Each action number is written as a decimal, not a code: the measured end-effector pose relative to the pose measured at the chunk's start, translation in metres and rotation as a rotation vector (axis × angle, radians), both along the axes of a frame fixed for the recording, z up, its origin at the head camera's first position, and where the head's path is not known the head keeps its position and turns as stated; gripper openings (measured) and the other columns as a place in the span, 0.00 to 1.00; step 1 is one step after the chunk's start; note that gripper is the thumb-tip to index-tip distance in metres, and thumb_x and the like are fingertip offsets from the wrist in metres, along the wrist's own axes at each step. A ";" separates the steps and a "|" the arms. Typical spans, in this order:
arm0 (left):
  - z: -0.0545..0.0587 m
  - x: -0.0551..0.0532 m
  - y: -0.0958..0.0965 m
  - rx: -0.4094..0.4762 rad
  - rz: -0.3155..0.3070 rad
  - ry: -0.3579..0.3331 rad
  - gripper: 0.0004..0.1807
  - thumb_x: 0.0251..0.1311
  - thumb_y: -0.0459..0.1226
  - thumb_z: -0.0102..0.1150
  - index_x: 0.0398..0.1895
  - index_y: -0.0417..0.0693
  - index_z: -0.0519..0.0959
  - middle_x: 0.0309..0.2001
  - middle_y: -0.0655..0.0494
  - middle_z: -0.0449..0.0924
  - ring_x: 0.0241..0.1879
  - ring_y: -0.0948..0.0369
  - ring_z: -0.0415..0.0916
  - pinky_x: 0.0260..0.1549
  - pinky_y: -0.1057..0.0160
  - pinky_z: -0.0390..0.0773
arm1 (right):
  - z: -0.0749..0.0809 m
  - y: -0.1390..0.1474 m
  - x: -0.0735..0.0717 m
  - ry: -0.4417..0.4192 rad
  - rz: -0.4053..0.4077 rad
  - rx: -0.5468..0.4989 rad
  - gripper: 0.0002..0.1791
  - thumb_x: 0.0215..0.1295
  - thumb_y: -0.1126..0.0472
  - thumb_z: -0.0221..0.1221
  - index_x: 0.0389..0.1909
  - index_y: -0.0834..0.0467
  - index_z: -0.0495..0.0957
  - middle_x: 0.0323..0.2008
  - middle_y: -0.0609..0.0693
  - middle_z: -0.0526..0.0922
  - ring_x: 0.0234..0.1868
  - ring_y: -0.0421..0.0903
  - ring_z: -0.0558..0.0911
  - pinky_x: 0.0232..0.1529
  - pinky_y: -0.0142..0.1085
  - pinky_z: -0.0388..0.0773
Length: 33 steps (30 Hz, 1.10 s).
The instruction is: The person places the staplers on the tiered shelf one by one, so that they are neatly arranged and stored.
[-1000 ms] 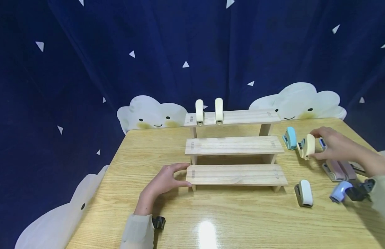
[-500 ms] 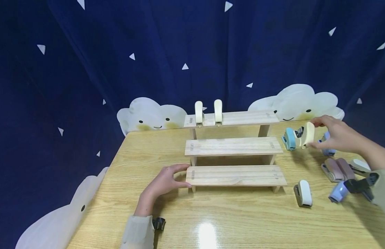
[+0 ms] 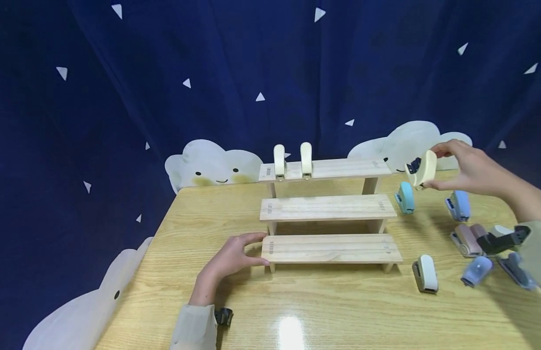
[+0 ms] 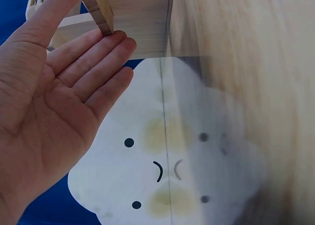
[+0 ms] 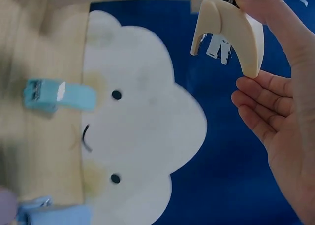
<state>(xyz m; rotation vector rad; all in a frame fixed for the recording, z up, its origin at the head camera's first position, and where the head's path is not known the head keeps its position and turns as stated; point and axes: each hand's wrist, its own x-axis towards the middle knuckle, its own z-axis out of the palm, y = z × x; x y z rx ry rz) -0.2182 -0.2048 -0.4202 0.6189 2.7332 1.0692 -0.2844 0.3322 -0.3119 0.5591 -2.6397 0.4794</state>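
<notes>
My right hand (image 3: 469, 167) pinches a cream stapler (image 3: 423, 168) by its ends, thumb at one end and fingertips at the other, raised above the table. In the right wrist view the cream stapler (image 5: 236, 33) hangs tilted, its metal part showing. My left hand (image 3: 235, 253) holds the left end of the lowest step of a three-tier wooden rack (image 3: 332, 249), thumb at the front corner and fingers at the back. The left wrist view shows my left hand's palm (image 4: 59, 112) beside the rack's board edge (image 4: 101, 13). Two cream staplers (image 3: 279, 162) stand on the top step's left half.
Right of the rack, a turquoise stapler (image 3: 406, 197) and a blue stapler (image 3: 459, 205) stand on the table. Nearer lie pink staplers (image 3: 466, 239), a lavender one (image 3: 477, 270), a grey-blue one (image 3: 515, 270) and a white one (image 3: 426, 273). A dark blue curtain (image 3: 235, 63) hangs behind.
My right hand has lifted the cream stapler from beside the turquoise one, up and slightly left. My left hand has stayed at the rack's end.
</notes>
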 end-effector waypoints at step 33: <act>-0.001 0.000 -0.001 0.019 -0.007 -0.020 0.42 0.48 0.51 0.74 0.68 0.49 0.71 0.67 0.51 0.73 0.69 0.50 0.68 0.69 0.47 0.69 | 0.044 -0.125 -0.037 0.012 0.257 0.106 0.41 0.43 0.53 0.75 0.55 0.69 0.69 0.50 0.62 0.75 0.54 0.56 0.71 0.55 0.53 0.72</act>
